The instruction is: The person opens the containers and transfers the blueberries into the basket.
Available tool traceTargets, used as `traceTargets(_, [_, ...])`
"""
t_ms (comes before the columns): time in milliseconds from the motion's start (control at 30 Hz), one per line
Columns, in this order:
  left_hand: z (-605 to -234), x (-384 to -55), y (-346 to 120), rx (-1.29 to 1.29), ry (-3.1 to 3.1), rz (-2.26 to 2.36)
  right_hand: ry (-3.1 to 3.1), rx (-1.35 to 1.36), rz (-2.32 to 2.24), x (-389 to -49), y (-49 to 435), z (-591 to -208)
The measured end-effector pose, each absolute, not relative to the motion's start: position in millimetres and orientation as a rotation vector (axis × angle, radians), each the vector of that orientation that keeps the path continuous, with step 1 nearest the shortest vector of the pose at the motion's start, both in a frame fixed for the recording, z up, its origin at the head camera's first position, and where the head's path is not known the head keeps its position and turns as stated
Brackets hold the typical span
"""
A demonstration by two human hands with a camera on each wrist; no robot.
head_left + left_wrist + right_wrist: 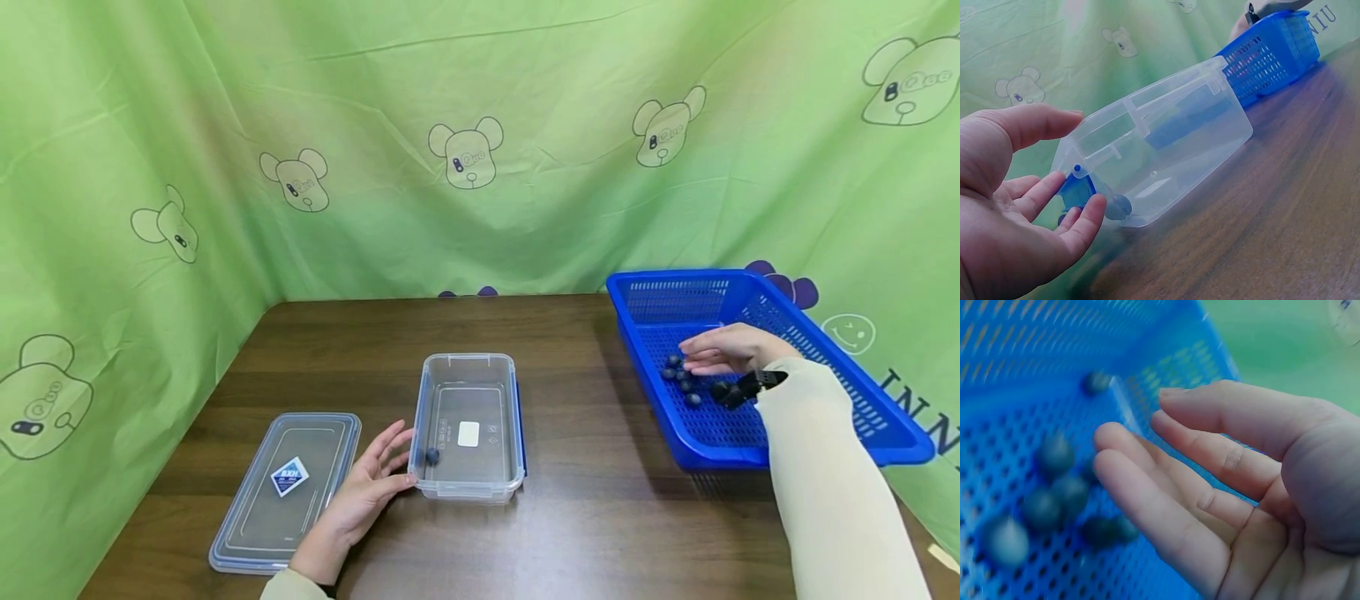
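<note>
My left hand (367, 483) rests lightly at the near left corner of a clear plastic food container (471, 486). Its thumb is at the rim and its relaxed fingers lie along the side, by a blue clip (1079, 190) in the left wrist view. One blueberry (432, 456) lies inside the container near that corner. Over the blue basket (647, 367) at the right, my right hand (735, 346) reaches in with fingers extended and thumb apart, nothing between them. Several blueberries (1055, 454) lie on the basket floor just beside its fingertips, blurred in the right wrist view.
To the left of the container, a clear lid (258, 521) with a blue edge and a diamond-shaped label lies flat on the brown wooden table (585, 533). A green cloth (375, 233) with bear drawings hangs behind and at both sides.
</note>
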State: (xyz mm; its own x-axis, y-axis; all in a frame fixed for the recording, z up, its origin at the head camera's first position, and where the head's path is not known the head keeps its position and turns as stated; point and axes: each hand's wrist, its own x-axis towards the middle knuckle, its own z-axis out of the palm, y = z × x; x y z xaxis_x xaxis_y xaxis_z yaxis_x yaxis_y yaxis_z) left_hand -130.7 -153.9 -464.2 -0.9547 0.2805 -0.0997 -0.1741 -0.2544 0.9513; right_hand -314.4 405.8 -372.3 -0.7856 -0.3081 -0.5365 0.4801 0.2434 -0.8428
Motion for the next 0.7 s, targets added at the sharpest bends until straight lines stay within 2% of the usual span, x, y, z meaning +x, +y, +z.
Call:
traceTargets(433, [-464,-131,-154,0.151,1.713,2.281,1.933,-0.076,-1.705,-311,374,-345])
traceTargets(700, [-464,-131,-154,0.144,1.716,2.284,1.857,-0.243,-1.708,-307,326,-330])
